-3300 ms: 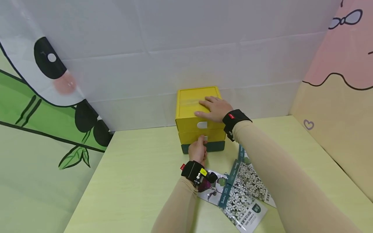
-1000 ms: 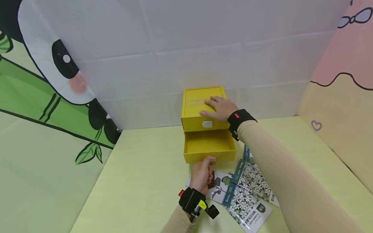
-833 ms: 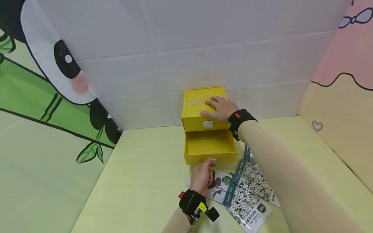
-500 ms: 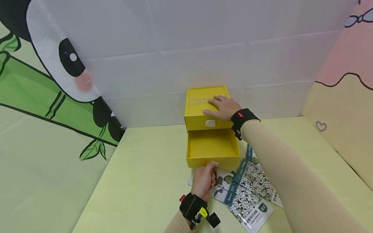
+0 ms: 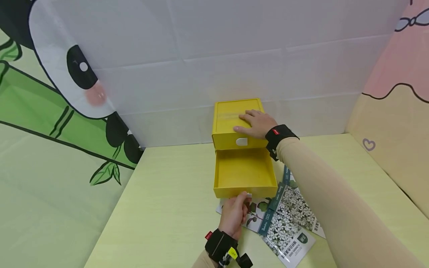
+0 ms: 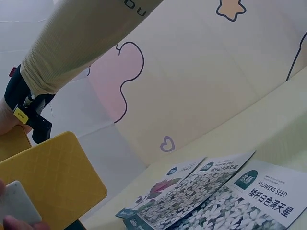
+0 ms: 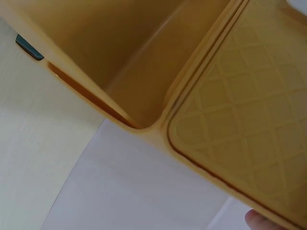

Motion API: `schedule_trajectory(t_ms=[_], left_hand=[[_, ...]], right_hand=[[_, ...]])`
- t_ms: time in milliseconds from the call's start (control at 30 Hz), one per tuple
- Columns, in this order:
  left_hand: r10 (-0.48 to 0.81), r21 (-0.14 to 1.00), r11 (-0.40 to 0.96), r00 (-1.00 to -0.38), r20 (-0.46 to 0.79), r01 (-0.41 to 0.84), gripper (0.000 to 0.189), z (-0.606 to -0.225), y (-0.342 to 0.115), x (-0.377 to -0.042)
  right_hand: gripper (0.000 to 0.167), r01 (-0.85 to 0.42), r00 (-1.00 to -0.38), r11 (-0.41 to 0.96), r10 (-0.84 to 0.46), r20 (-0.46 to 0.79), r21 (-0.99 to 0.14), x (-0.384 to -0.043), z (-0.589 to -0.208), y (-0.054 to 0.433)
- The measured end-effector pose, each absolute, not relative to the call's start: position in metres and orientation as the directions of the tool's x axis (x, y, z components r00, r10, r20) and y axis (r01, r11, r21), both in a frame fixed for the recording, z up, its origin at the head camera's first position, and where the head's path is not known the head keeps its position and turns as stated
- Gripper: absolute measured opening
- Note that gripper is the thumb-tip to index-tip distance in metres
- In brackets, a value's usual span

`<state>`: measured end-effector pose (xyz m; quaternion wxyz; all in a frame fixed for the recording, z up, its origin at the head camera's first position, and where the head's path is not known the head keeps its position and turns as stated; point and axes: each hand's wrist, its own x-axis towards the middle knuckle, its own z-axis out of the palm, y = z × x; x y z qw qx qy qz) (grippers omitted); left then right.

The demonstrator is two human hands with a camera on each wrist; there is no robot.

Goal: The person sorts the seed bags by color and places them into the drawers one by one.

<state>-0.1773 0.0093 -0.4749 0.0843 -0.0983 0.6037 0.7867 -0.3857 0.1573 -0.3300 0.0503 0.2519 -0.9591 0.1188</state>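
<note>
A yellow two-drawer storage box [image 5: 228, 115] stands against the wall, its lower drawer [image 5: 226, 192] pulled far out and its upper drawer shut. Nothing shows inside the lower drawer. My left hand [image 5: 232, 216] pinches that drawer's white handle [image 6: 18, 205] between thumb and fingers, below its front. On the box's top rests my right hand [image 5: 256, 124], fingers spread, near the right edge. The right wrist view shows the open drawer from the side, the box's patterned upper front [image 7: 244, 105], and one fingertip [image 7: 261, 221].
Several seed packets overlap on the pale table [image 5: 157, 208]: a white-flower packet [image 5: 288, 238], a similar packet [image 5: 298, 206] behind it, and a leaf-printed packet [image 5: 256, 217] partly under the left hand. The grey wall sheet [image 5: 167, 126] stands right behind the box.
The lower drawer, shut at first, has come out toward me with my left hand on its handle, a little further since half a second ago. My right hand stays on the box's top.
</note>
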Motion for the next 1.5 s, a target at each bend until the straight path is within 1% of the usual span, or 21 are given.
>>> schedule_trajectory(t_ms=[233, 467, 667, 967, 1167, 1267, 1333, 1400, 1433, 1500], left_hand=[[0.025, 0.942, -0.231, -0.970, -0.242, -0.242, 0.051, -0.480, 0.008, -0.178], [0.019, 0.950, -0.229, -0.977, -0.215, -0.213, 0.053, -0.481, 0.007, -0.178], [0.009, 0.958, -0.201, -0.979, -0.205, -0.203, 0.053, -0.482, 0.007, -0.178], [0.027, 0.953, -0.185, -0.971, -0.237, -0.238, 0.059, -0.480, 0.006, -0.173], [0.035, 0.957, -0.151, -0.969, -0.244, -0.247, 0.057, -0.477, 0.005, -0.169], [0.057, 0.963, -0.106, -0.968, -0.244, -0.249, 0.056, -0.474, 0.001, -0.166], [0.074, 0.968, -0.053, -0.968, -0.241, -0.245, 0.054, -0.468, -0.004, -0.163], [0.097, 0.977, 0.010, -0.972, -0.214, -0.214, 0.049, -0.459, -0.012, -0.161], [0.112, 0.981, 0.051, -0.975, -0.190, -0.186, 0.046, -0.454, -0.016, -0.160], [0.152, 0.985, 0.151, -0.982, -0.110, -0.086, 0.040, -0.440, -0.025, -0.160]], right_hand=[[0.072, -0.492, -0.870, 0.846, -0.465, 0.167, -0.208, -0.384, -0.327, 0.158], [0.072, -0.500, -0.865, 0.840, -0.472, 0.171, -0.210, -0.382, -0.325, 0.156], [0.072, -0.497, -0.867, 0.840, -0.468, 0.174, -0.216, -0.382, -0.324, 0.156], [0.075, -0.496, -0.868, 0.840, -0.467, 0.172, -0.220, -0.383, -0.330, 0.157], [0.074, -0.488, -0.872, 0.844, -0.457, 0.176, -0.221, -0.380, -0.329, 0.157], [0.074, -0.484, -0.873, 0.847, -0.454, 0.176, -0.219, -0.380, -0.329, 0.157], [0.073, -0.484, -0.874, 0.848, -0.455, 0.174, -0.217, -0.380, -0.330, 0.158], [0.074, -0.483, -0.874, 0.849, -0.455, 0.171, -0.213, -0.381, -0.331, 0.158], [0.075, -0.486, -0.873, 0.848, -0.458, 0.171, -0.212, -0.382, -0.331, 0.158], [0.076, -0.484, -0.873, 0.851, -0.457, 0.169, -0.203, -0.383, -0.331, 0.158]])
